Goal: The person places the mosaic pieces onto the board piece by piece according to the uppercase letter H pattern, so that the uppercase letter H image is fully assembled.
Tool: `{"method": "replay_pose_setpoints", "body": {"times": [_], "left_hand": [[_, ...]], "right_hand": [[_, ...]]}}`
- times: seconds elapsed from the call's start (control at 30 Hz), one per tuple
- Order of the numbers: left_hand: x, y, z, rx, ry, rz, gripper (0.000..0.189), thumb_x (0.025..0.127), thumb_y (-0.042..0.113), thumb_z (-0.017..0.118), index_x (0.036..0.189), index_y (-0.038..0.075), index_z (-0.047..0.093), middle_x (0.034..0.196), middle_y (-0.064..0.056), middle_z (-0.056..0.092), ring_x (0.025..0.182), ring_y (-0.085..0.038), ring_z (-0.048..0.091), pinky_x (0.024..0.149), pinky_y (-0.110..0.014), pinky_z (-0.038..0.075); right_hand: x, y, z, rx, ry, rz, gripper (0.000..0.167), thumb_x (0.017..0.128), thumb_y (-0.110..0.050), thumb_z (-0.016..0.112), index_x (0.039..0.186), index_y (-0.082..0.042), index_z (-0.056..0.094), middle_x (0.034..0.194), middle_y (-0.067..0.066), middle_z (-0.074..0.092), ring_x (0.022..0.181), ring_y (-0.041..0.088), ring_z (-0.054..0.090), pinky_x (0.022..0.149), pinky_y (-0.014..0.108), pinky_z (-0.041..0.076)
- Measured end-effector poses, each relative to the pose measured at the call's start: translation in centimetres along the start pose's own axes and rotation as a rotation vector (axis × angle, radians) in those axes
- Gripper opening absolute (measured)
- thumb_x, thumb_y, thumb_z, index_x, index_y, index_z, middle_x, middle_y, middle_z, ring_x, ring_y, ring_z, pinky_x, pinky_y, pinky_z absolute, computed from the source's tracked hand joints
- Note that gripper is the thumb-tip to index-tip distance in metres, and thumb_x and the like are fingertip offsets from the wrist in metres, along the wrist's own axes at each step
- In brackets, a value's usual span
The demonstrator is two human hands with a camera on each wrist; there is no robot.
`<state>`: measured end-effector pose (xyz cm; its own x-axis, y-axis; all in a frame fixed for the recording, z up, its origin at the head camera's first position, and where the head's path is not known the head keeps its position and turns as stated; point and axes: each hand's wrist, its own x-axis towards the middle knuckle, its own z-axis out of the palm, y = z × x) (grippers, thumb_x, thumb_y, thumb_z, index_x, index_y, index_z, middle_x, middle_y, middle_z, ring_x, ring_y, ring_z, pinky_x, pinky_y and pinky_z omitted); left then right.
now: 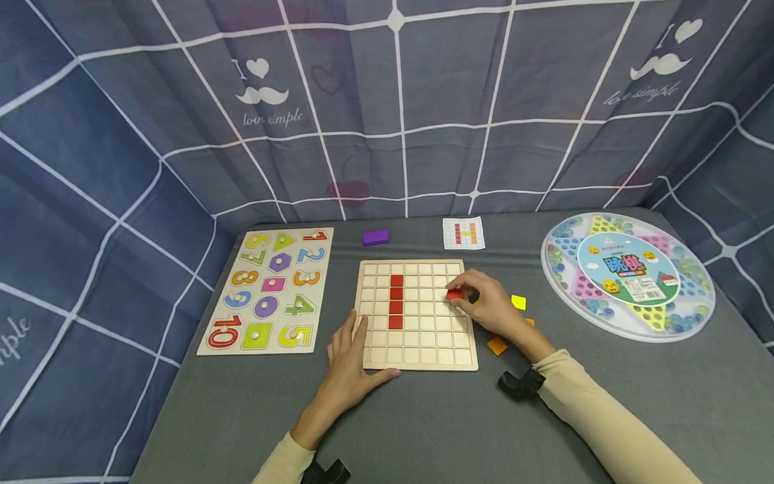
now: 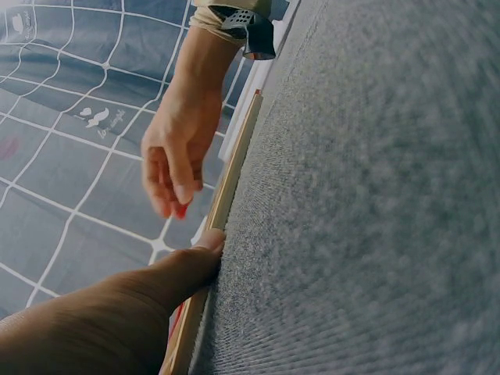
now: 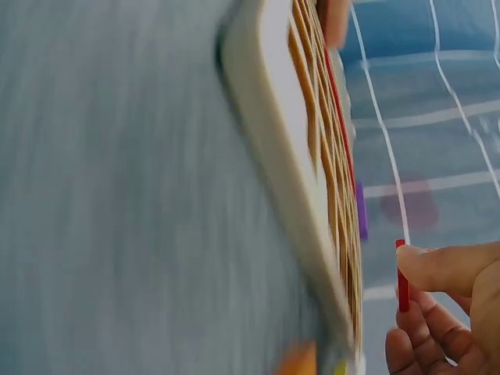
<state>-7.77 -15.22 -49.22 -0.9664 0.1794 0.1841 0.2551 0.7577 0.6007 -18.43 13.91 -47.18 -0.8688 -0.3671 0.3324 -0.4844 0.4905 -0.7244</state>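
The table [image 1: 435,417] bore a board [image 1: 435,343]; at its near-left corner rested the left hand [image 1: 351,374], fingers nearly straight, thumb spread apart along the near edge. The right hand [image 1: 491,304] had its fingers clamped on a red tile [image 1: 454,294], raised over the board's right side. The tile looked light, stiff and perhaps slick, best pinched near its rim.

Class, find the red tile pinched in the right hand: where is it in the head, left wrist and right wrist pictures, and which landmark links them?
Head: red tile, just right of and below centre.
Left wrist: red tile, left of and slightly below centre.
Right wrist: red tile, towards the right, lower half.
Shared landmark: wooden grid board.
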Motion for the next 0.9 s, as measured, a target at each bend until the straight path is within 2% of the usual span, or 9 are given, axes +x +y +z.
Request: {"method": "replay_pose_setpoints", "body": {"times": [0.2,0.4,0.53,0.9], "left_hand": [[0.2,0.2,0.0,-0.002,-0.007,0.003,0.112,0.068,0.050,0.086,0.152,-0.001,0.030,0.158,-0.025,0.020,0.139,-0.042,0.024,0.098,-0.055,0.023],[0.4,0.5,0.1,-0.018,-0.023,0.002,0.112,0.069,0.050,0.085,0.152,-0.001,0.030,0.158,-0.025,0.020,0.139,-0.042,0.024,0.099,-0.055,0.023],[0.3,0.5,0.1,-0.015,-0.024,0.000,0.112,0.068,0.051,0.085,0.152,0.000,0.030,0.159,-0.024,0.020,0.139,-0.041,0.025,0.098,-0.054,0.024],[-0.1,0.0,-0.1,-0.010,-0.001,-0.007,0.113,0.068,0.050,0.086,0.151,-0.001,0.030,0.158,-0.025,0.021,0.138,-0.042,0.025,0.097,-0.054,0.023]], "right_hand": [[0.4,-2.7,3.2,0.101,-0.109,-0.113,0.020,0.081,-0.004,0.078,0.100,-0.007,0.071,0.098,0.001,0.069,0.085,0.015,0.063,0.075,0.030,0.051],[0.3,-4.6,5.9,0.067,-0.194,-0.231,0.016,0.084,-0.007,0.076,0.099,-0.010,0.073,0.096,0.000,0.068,0.085,0.016,0.059,0.076,0.031,0.047],[0.2,-5.0,6.9,0.042,-0.239,-0.268,0.019,0.082,-0.005,0.077,0.100,-0.010,0.072,0.095,-0.002,0.067,0.087,0.013,0.058,0.080,0.029,0.046],[0.1,-5.1,8.2,0.061,-0.262,-0.323,0.021,0.081,0.001,0.074,0.098,-0.012,0.071,0.095,-0.003,0.065,0.094,0.010,0.057,0.086,0.030,0.046]]}}
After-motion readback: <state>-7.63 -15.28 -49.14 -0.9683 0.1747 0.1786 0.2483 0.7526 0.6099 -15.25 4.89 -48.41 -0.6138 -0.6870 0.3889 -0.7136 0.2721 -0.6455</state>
